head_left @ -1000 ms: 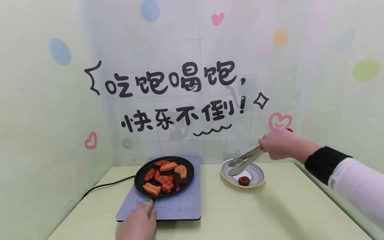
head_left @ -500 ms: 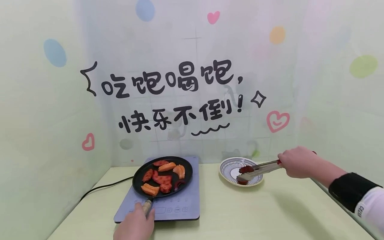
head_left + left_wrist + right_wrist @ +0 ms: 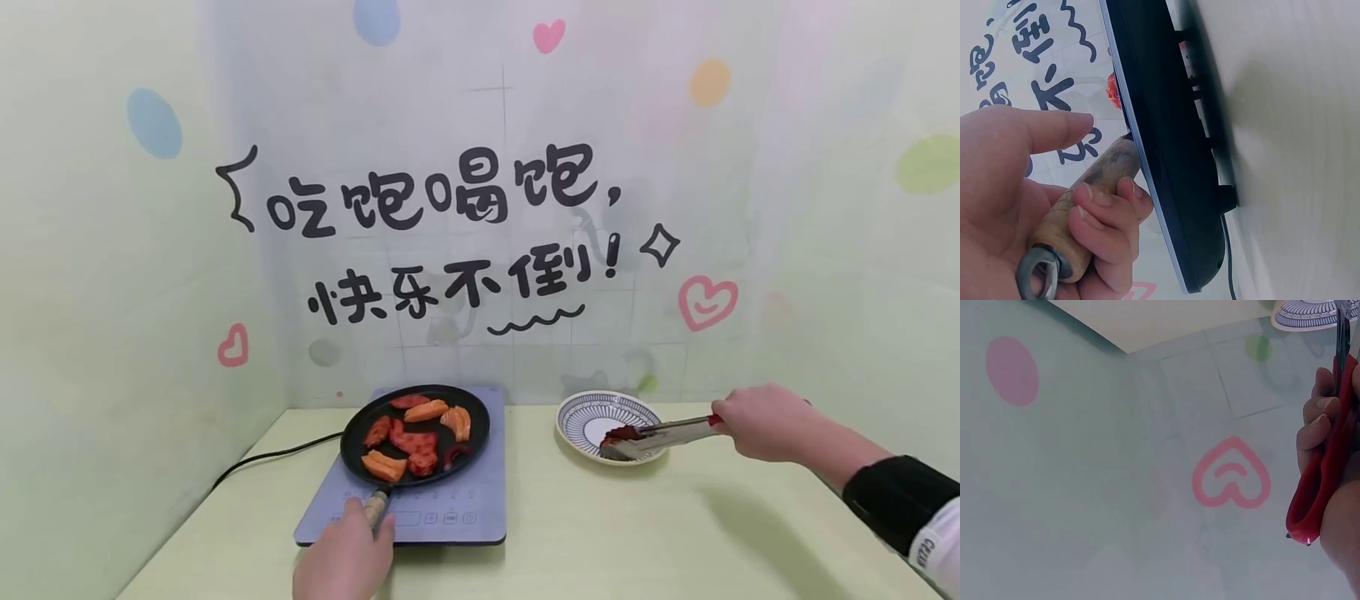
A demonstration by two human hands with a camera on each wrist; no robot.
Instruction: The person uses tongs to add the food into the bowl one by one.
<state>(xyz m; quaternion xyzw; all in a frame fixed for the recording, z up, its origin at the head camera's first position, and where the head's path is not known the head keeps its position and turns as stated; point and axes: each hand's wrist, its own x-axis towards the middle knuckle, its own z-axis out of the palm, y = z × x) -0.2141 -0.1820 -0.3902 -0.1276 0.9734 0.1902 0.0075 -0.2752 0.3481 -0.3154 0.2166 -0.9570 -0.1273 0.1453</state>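
Note:
In the head view my left hand grips the wooden handle of a black frying pan. The left wrist view shows the fingers curled round that handle, the thumb lifted off it. Orange and red pieces of food lie spread in the pan. My right hand holds metal tongs with red grips. Their tips rest low over a patterned plate, about a dark red piece of food. The tips partly hide it.
Under the pan lies a flat induction cooker, its black cable running off to the left. The plate stands right of the cooker on the pale table. Walls with printed writing and dots enclose the table.
The tongs have come down from above the plate to the dark red food, their tips drawn nearer together. My right hand has moved down and to the right. The left hand stays on the handle.

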